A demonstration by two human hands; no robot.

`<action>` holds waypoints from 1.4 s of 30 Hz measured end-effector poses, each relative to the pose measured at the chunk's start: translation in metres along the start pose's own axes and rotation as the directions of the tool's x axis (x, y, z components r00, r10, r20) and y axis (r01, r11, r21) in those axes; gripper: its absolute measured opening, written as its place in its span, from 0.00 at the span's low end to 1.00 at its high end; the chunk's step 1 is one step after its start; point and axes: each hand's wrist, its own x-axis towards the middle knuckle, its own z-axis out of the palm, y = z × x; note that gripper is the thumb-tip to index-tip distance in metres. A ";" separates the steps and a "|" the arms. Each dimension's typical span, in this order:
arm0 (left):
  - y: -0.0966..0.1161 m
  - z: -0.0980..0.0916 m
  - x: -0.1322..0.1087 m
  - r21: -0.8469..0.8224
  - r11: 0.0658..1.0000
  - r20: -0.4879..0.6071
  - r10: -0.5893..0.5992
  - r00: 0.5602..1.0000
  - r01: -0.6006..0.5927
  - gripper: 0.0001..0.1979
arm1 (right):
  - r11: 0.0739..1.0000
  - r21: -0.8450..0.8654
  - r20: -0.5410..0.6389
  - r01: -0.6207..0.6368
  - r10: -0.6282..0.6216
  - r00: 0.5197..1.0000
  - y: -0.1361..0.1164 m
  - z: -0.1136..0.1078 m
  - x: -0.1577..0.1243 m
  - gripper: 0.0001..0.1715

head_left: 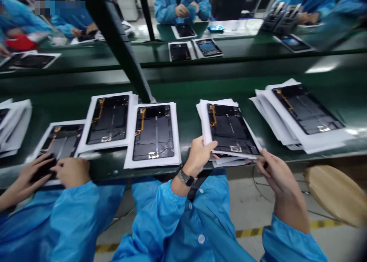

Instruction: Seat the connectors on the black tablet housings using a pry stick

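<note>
Head view: near the surface's edge, my left grip and right grip pinch the near corners of the black panel and its white sheet; keeping both level should prevent slipping.

We're wearing a bright blue, long-sleeved work smock of thin, slightly shiny cloth, w/ lots of soft creases running across it. Down the front we're showing small, round, white btns, 3 in view, approx. alike in make. Our loose blue L sleeve is puckering into a narrow gathered cuff; our loose blue R sleeve, same colour, is ending partway along the forearm. Just past the L cuff we're sporting a dark, squarish-faced watch w/ a grey metal link band. Our L hand & R hand are both showing bare.
</note>
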 end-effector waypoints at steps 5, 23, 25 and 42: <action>0.017 -0.022 -0.008 -0.033 0.999 0.032 0.031 0.999 -0.030 0.14 | 0.976 0.178 0.106 -0.129 0.112 0.988 -0.010 0.022 0.001 0.24; 0.047 -0.169 -0.092 0.125 0.984 -0.189 0.151 0.970 -0.128 0.21 | 0.917 0.305 0.524 -0.257 0.064 0.849 -0.036 0.160 -0.012 0.23; 0.050 -0.189 -0.097 0.152 0.980 -0.244 0.162 0.956 -0.127 0.21 | 0.919 0.299 0.550 -0.256 0.053 0.833 -0.039 0.182 -0.010 0.23; 0.056 -0.233 -0.109 0.135 0.978 -0.266 0.193 0.944 -0.162 0.20 | 0.956 0.208 0.501 -0.208 0.078 0.862 -0.040 0.241 -0.008 0.27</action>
